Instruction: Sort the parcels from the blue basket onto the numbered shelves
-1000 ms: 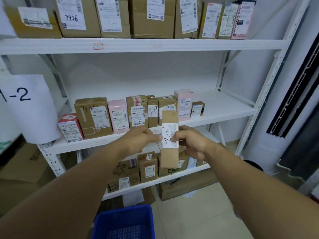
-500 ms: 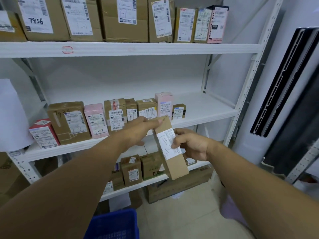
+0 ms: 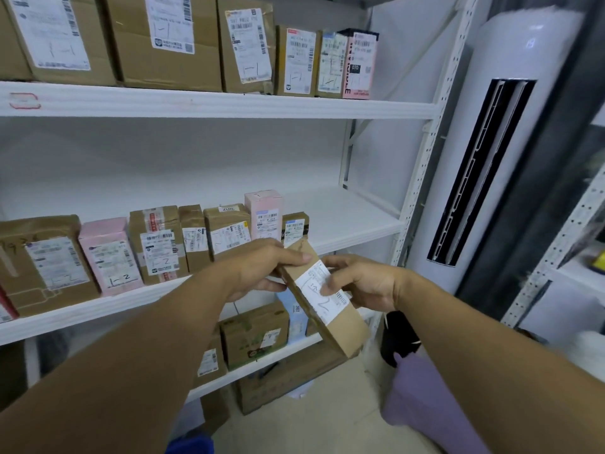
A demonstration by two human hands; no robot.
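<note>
I'm viewing through one head camera, sitting close to the shelves [image 3: 229, 104], facing forward and tilting slightly down; the floor [image 3: 327, 421] is showing at 6 o'clock.

Big white tower air conditioner [image 3: 510, 158] stands at about 2 o'clock, with a dark vent slot [image 3: 481, 172] running down its front. Down at 5 o'clock there's something pale purple [image 3: 425, 398] over the beige floor [image 3: 327, 421], and a small black thing [image 3: 397, 339] just above it, too blurry to name.
</note>
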